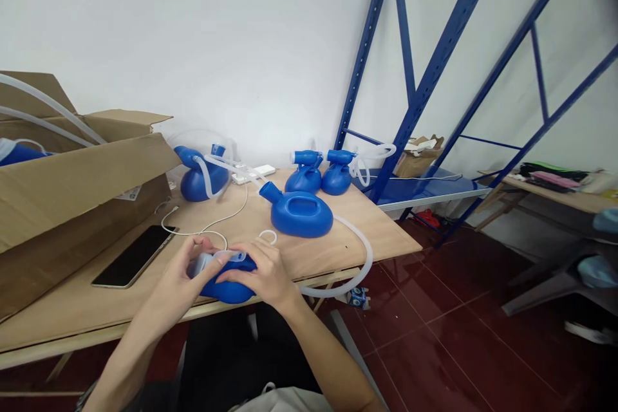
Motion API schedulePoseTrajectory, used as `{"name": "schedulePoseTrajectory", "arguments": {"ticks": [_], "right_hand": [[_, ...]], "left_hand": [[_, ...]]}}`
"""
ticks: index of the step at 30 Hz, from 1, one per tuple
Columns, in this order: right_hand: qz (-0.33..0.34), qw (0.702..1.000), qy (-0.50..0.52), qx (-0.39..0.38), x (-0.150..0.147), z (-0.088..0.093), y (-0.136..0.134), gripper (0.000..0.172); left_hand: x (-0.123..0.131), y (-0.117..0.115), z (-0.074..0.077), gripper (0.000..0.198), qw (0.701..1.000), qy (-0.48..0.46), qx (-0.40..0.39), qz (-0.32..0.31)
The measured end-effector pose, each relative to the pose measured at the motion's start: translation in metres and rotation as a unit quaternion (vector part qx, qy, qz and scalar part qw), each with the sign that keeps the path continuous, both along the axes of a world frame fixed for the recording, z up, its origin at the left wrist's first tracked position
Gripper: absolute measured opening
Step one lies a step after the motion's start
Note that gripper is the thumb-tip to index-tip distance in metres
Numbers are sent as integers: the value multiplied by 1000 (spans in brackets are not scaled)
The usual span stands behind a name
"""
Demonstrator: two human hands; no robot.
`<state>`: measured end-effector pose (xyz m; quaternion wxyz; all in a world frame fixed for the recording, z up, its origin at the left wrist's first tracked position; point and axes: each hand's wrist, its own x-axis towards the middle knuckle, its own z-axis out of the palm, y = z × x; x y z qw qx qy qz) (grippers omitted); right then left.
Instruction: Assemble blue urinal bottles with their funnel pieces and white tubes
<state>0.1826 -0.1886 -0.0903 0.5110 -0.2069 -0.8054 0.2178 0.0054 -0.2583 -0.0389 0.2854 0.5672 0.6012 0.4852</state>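
At the table's front edge, my left hand [186, 267] and my right hand [265, 267] close around a blue plastic bottle [230, 293]. A translucent white cap [199, 264] with a strap shows between my left thumb and fingers. The fingers of my right hand press on the blue neck beside the strap's end. Just beyond my hands, a blue jug-shaped bottle [302, 224] with a loop handle lies on its side. A pale hose [369, 251] curves from behind it over the table edge. A small white ring [268, 236] lies near my right fingers.
A cardboard box [87, 187] with hoses inside stands left, beside a black phone [135, 256]. More blue bottles [196, 185] stand along the wall. A white cable [207, 230] crosses the wooden table [381, 232]. Blue metal racks [429, 64] rise on the right.
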Motion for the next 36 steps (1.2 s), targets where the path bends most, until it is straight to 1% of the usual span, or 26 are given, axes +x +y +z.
{"name": "schedulePoseTrajectory", "arguments": {"ticks": [2, 4, 5, 6, 8, 11, 14, 16, 18, 21, 26, 29, 33, 36], "right_hand": [[6, 1000, -21, -18, 0, -2, -1, 57], [37, 997, -23, -68, 2, -1, -2, 74], [57, 994, -16, -96, 4, 0, -3, 80], [78, 989, -8, -123, 6, 3, -4, 81], [117, 978, 0, -170, 11, 9, -5, 69], [142, 968, -4, -207, 14, 18, -7, 49], [154, 963, 0, -222, 13, 23, -7, 43], [157, 961, -1, -229, 11, 25, -7, 43], [153, 961, -9, -229, 10, 25, -7, 45], [156, 964, -27, -211, 10, 25, -6, 45], [165, 972, -29, -167, 12, 22, -3, 49], [164, 975, -35, -146, 12, 19, -2, 49], [140, 982, -31, -126, 11, 16, -4, 48], [102, 990, -34, -94, 10, 12, -7, 49]], "left_hand": [[3, 1, -1, 52, 999, 28, 20, 18], [5, 1, -4, 49, 998, 58, 27, 21], [6, 1, -5, 46, 997, 67, 33, 18], [6, 2, -6, 44, 996, 70, 47, 15], [5, 1, -8, 38, 994, 61, 88, 5], [2, 1, -8, 37, 989, 32, 139, -26], [0, -1, -5, 36, 983, 33, 169, -58], [-1, -2, -4, 30, 979, 59, 180, -74], [-1, -2, -4, 26, 976, 93, 183, -75], [-1, -2, -6, 22, 974, 127, 178, -58], [0, 0, -8, 27, 971, 123, 201, -41], [0, 0, -8, 31, 973, 121, 195, -35], [3, 0, -10, 32, 976, 117, 182, -29], [7, -1, -12, 30, 976, 119, 182, -19]]}}
